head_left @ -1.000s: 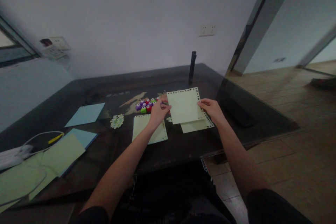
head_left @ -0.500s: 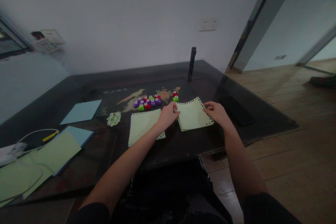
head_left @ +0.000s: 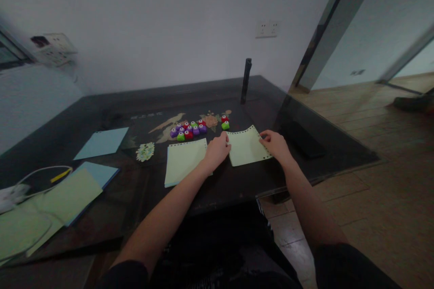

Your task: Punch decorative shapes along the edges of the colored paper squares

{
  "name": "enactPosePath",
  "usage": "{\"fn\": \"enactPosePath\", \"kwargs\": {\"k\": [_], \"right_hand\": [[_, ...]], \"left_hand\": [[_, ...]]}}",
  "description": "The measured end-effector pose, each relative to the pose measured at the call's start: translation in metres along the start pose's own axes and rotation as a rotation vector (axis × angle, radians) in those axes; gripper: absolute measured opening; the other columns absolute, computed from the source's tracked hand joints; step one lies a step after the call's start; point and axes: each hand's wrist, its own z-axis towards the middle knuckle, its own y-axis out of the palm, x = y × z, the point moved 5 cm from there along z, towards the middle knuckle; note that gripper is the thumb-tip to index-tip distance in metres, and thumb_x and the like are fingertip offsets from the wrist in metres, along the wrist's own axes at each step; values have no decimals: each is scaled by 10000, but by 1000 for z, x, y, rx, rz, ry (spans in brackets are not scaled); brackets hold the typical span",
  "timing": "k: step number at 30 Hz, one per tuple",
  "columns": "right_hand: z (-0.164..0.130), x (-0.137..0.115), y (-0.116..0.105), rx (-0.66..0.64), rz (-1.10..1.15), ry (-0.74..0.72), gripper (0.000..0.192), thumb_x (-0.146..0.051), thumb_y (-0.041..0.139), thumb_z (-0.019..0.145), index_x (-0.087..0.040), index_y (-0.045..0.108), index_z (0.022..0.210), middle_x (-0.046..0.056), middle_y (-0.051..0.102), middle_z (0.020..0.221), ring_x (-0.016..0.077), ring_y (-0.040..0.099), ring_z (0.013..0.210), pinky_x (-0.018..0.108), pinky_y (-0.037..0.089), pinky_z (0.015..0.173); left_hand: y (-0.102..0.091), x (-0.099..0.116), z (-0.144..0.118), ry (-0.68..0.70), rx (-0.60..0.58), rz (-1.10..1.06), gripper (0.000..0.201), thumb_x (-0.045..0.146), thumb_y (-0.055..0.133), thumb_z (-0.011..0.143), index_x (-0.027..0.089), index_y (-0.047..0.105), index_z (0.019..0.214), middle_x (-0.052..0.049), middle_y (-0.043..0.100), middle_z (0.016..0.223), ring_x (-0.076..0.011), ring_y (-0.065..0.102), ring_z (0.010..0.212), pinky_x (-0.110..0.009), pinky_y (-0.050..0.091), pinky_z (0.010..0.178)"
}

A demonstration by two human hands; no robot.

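Pale green sheets of paper (head_left: 247,148) with punched holes along the edges lie at the right of the dark table. My left hand (head_left: 219,146) pinches their left edge near the top corner. At the opposite edge my right hand (head_left: 274,143) has its fingers closed on the paper too. The sheets bow slightly between both hands. Under my left forearm rests a second stack of pale green punched paper (head_left: 183,160), partly covered by the arm. Just beyond the hands sits a group of red, green and purple toy-like pieces (head_left: 188,130), with a red and a green piece (head_left: 225,122) set apart.
A black upright object (head_left: 246,81) stands at the back. A dark flat object (head_left: 303,139) lies to the right. On the left are blue paper (head_left: 101,143), more green paper (head_left: 73,196), a white cable (head_left: 30,176) and a floral cutout (head_left: 145,151).
The edges of the held sheets now line up more closely; the lower sheet no longer sticks out at the bottom. Both hands stay on the paper. The view has shifted slightly.
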Motion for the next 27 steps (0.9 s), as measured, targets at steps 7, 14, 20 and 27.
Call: {"fn": "enactPosePath", "kwargs": {"k": [7,14,20,27], "right_hand": [[1,1,1,15,-36,4,169,-229,614,750,-208,667,909,16,664,701,163,582,647,262,387,602],[1,1,2,17,-26,-1,158,-230,613,752,-212,664,900,16,667,702,160,583,639,264,392,606],[1,-1,1,24,-35,2,160,-232,612,746,-211,669,894,22,664,711,157,572,633,259,378,578],[0,-1,1,6,-43,15,158,-228,609,750,-216,661,899,16,666,713,164,578,646,256,367,570]], "left_hand": [[0,3,-1,10,-15,78,191,199,505,823,193,500,1014,-89,662,860,-243,643,815,-323,457,710],[1,3,-2,7,-36,120,178,203,490,834,196,513,1011,-100,660,884,-247,640,830,-340,460,731],[1,5,-3,37,-41,134,159,187,459,840,201,547,972,-101,665,893,-253,638,820,-350,462,728],[3,5,-4,48,-55,148,174,198,478,826,211,564,977,-85,671,915,-230,627,821,-324,456,724]]}}
